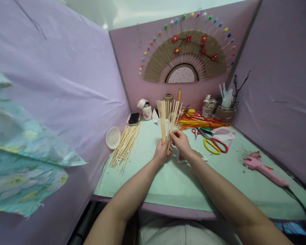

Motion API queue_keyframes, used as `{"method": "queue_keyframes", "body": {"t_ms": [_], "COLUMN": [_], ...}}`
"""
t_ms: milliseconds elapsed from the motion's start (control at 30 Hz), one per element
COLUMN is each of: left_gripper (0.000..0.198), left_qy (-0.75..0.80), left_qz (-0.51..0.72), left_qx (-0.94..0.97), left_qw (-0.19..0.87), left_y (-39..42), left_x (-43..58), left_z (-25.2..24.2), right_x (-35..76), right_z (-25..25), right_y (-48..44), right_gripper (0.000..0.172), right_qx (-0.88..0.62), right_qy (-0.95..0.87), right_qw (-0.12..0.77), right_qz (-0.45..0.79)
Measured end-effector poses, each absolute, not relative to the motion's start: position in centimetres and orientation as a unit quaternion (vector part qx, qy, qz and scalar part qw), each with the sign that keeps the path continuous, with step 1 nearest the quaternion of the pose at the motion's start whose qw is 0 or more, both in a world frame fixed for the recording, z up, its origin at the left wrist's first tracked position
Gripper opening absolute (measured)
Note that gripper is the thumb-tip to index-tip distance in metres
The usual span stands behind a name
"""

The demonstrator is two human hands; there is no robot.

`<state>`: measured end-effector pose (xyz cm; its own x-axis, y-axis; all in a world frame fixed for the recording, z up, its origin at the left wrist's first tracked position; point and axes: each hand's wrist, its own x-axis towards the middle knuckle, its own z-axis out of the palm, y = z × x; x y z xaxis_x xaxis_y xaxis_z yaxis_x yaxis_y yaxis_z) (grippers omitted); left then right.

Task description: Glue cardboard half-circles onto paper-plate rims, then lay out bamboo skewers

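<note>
Both hands grip one bunch of sticks upright over the bench middle, left hand wrapped round the base, right hand pinching beside it, so tops splay; spare pile by the left edge.

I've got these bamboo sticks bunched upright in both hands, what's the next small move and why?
Probably tap the lower ends on the green table to square them: the left hand and right hand both grip the bamboo sticks near the bottom, and the tops splay in a loose fan.
</note>
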<state>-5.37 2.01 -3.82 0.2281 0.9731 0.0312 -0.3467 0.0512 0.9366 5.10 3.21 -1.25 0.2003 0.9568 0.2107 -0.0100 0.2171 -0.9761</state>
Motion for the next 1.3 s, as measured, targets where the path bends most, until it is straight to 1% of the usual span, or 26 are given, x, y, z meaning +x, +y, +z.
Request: {"method": "queue_keyframes", "body": {"t_ms": [300,700,1100,1300], "left_gripper": [0.053,0.052,0.054,0.054], "left_qy": [0.333,0.344,0.349,0.339], "left_qz": [0.524,0.528,0.523,0.519], "left_qx": [0.464,0.454,0.455,0.458], "left_qw": [0.631,0.63,0.63,0.637], "left_y": [1.84,2.12,2.23,2.07], "left_x": [-5.37,-5.35,-5.46,-5.22], "left_z": [-3.5,-3.96,-4.11,-4.23], "right_x": [5.19,5.41,5.08,4.99], "right_z": [-1.33,-1.56,-0.86,-0.78], "right_y": [3.39,3.52,3.32,3.23], "right_gripper": [0.031,0.026,0.022,0.029], "right_qx": [-0.466,-0.5,-0.467,-0.482], "right_qy": [-0.488,-0.486,-0.438,-0.428], "right_qw": [0.625,0.624,0.63,0.615], "right_qz": [0.392,0.353,0.441,0.455]}}
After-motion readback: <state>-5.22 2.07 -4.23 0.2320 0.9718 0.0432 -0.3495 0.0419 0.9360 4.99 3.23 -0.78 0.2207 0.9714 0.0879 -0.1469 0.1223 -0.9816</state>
